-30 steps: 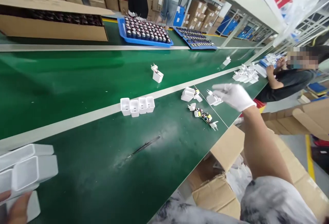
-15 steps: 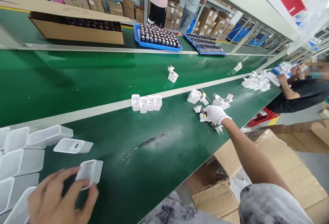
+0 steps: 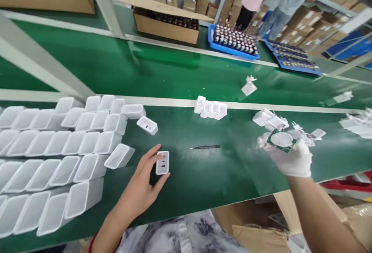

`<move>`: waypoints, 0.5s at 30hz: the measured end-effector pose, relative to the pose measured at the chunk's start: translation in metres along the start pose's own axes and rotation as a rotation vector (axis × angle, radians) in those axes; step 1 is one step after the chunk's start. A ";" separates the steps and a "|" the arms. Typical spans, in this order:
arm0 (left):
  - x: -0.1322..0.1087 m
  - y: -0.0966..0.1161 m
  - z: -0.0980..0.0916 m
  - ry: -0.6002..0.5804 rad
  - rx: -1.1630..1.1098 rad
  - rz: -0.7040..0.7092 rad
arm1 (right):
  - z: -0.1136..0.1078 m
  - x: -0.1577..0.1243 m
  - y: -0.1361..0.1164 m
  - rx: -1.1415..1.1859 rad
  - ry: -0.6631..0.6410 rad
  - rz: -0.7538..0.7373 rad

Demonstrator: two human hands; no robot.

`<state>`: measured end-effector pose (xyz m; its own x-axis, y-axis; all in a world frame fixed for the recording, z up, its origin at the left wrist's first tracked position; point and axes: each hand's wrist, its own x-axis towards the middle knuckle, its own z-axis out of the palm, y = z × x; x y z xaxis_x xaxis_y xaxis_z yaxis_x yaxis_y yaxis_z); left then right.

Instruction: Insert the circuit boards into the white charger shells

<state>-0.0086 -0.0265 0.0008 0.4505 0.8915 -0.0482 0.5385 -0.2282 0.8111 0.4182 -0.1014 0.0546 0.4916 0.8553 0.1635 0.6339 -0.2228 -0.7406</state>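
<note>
My bare left hand (image 3: 142, 179) holds a small white charger shell (image 3: 162, 162) upright between thumb and fingers, just above the green bench (image 3: 186, 183). My right hand (image 3: 290, 156), in a white glove, is closed on a green circuit board with a white plug part (image 3: 281, 140). Several empty white shells (image 3: 52, 160) lie in rows at the left. Four more shells (image 3: 210, 109) stand together past the middle. Black tweezers (image 3: 205, 147) lie between my hands.
Loose white parts (image 3: 271, 119) lie behind my right hand, and one plug piece (image 3: 249, 86) sits on the belt. Blue trays of components (image 3: 232, 40) and an open cardboard box (image 3: 165, 26) stand at the far side. Two people stand beyond. Cardboard boxes (image 3: 255, 233) sit below the bench edge.
The view swung left. My left hand lifted one shell from the pile and brought it toward the middle. My right hand picked up a circuit board and drew back.
</note>
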 end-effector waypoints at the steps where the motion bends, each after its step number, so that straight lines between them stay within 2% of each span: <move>1: 0.001 0.000 0.001 -0.010 -0.041 -0.037 | 0.018 -0.008 -0.010 0.112 -0.053 0.021; 3: 0.002 -0.003 0.002 -0.050 -0.101 -0.086 | 0.057 -0.023 -0.030 0.417 -0.227 0.109; 6: 0.004 -0.008 0.004 -0.092 -0.152 -0.078 | 0.109 -0.036 -0.062 0.904 -0.420 0.288; 8: 0.005 -0.011 0.007 -0.059 -0.136 -0.056 | 0.138 -0.041 -0.083 1.064 -0.502 0.329; 12: 0.006 -0.010 0.015 0.070 -0.013 -0.028 | 0.175 -0.049 -0.114 1.106 -0.526 0.302; 15: 0.004 -0.008 0.012 0.040 0.041 0.046 | 0.185 -0.053 -0.125 1.011 -0.554 0.361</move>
<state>-0.0024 -0.0261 -0.0129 0.4470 0.8944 0.0132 0.5467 -0.2848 0.7874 0.2020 -0.0323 0.0180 0.0641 0.9589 -0.2765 -0.3621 -0.2358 -0.9018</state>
